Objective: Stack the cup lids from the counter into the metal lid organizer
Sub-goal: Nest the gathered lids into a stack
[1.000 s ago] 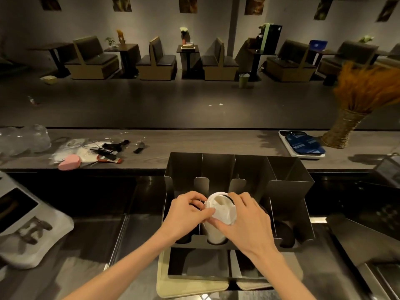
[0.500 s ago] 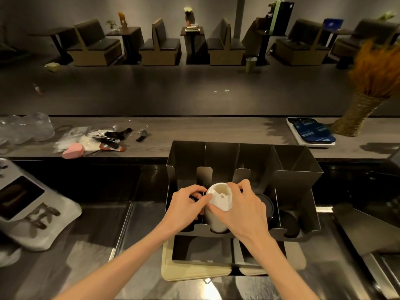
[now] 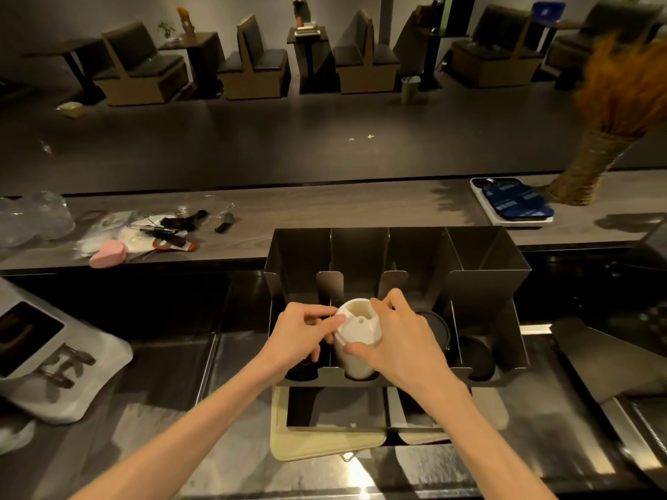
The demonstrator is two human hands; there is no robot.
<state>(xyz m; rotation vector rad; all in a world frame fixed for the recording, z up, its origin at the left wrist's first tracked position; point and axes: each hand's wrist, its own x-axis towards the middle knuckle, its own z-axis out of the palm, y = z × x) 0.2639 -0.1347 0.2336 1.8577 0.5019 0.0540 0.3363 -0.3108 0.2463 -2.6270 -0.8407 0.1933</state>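
Both hands, left hand (image 3: 301,332) and right hand (image 3: 400,341), have fingers clamped on the white lid stack (image 3: 357,337) standing in the organizer's (image 3: 487,261) 2nd slot from its left edge, so stacking seems nearly done; black lids (image 3: 435,328) fill neighbouring slots.

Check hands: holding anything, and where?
Both hands, left and right, grip the white lid stack by its upper sides, over the organizer.

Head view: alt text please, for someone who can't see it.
Both hands, left hand and right hand, grip a stack of white cup lids in the metal lid organizer, second slot from the left. Black lids sit in the slots to its right.
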